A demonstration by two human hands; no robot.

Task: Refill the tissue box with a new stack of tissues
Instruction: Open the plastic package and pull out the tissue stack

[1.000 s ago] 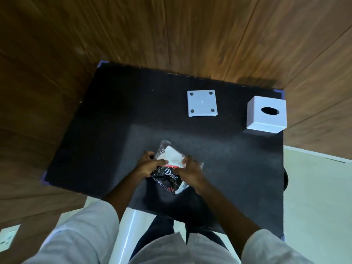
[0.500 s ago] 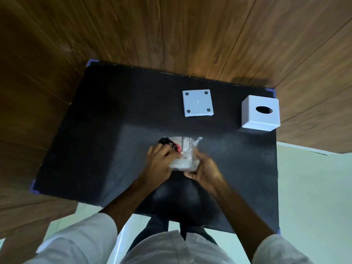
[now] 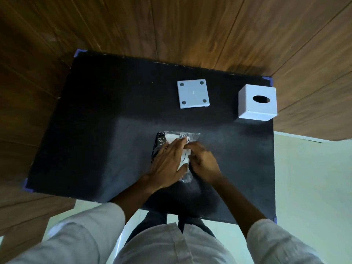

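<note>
A: Near the front middle of the black mat [image 3: 91, 130], the tissue pack [image 3: 172, 139] lies flat in its plastic wrap. Left hand [image 3: 167, 164] lies across it, fingers extended and pressing down, thumb hooked round the near end. Right hand [image 3: 202, 162] has curled fingers pinching the wrapper at the pack's right side.

B: Wrapper open yet?

A: Cannot tell; the hands cover the seam. No loose tissues visible.

B: Box status?

A: Tissue box [image 3: 257, 101] stands upright at the far right corner, oval slot up, nothing showing in the slot. Its white base plate [image 3: 193, 93] lies separately on the mat, well left of it.

B: Assessment?

A: Early stage. Base off, done. Remaining, by my judgement: unwrap stack, load it into box, refit base.
</note>
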